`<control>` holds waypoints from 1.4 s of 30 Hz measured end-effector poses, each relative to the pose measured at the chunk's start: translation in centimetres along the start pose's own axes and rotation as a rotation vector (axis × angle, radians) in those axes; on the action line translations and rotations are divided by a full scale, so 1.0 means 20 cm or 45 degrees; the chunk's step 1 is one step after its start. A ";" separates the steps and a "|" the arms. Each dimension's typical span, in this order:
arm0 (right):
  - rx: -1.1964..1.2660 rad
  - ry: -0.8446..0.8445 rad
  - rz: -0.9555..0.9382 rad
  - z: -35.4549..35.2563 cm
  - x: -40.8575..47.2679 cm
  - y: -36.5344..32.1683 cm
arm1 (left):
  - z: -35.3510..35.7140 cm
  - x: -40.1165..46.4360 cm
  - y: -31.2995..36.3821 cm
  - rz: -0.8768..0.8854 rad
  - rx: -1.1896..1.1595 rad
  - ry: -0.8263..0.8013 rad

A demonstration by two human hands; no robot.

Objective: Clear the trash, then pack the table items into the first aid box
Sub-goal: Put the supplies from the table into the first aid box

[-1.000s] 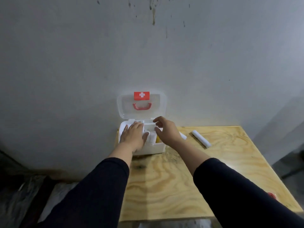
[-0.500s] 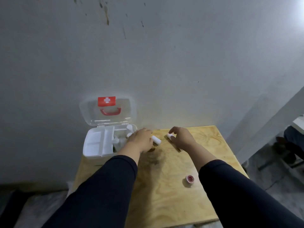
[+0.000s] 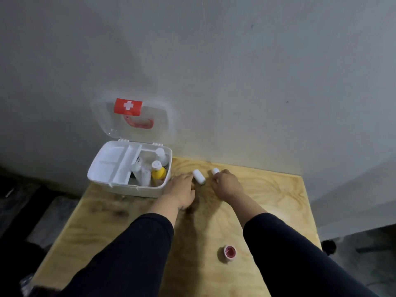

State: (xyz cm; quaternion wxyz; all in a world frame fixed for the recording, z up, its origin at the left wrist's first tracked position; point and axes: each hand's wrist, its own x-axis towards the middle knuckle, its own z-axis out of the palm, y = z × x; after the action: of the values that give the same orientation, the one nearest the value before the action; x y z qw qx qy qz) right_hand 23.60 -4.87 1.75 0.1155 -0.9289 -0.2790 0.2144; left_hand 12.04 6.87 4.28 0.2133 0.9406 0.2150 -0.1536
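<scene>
The white first aid box (image 3: 137,190) stands open at the table's far left corner, its clear lid (image 3: 111,125) leaning on the wall. Inside are a white divider tray, a yellow bottle (image 3: 158,173) and white bottles. Two white gauze rolls lie just right of the box. My left hand (image 3: 181,188) is curled on the near end of the left roll (image 3: 199,177). My right hand (image 3: 227,185) covers the right roll (image 3: 215,171), with only its far tip showing. A small red-cored tape roll (image 3: 229,251) sits nearer to me between my forearms.
The plywood table (image 3: 278,200) butts against a grey wall; its right edge drops to a dark floor. Dark clutter lies on the floor left of the table. Bare wood stretches right of my right hand.
Both hands have left the box and moved right onto the two white rolls on the table. My view has swung to the right, and the tape roll has come into view.
</scene>
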 end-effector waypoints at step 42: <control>-0.084 0.384 -0.243 -0.18 -0.11 -1.23 | -0.59 -0.23 -0.92 0.043 0.024 0.361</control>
State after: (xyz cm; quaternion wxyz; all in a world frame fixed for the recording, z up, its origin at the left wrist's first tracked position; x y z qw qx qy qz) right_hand 12.09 13.56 13.83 0.1452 -0.9231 -0.3523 0.0513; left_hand 1.80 25.80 9.95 0.1746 0.9583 0.2258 -0.0173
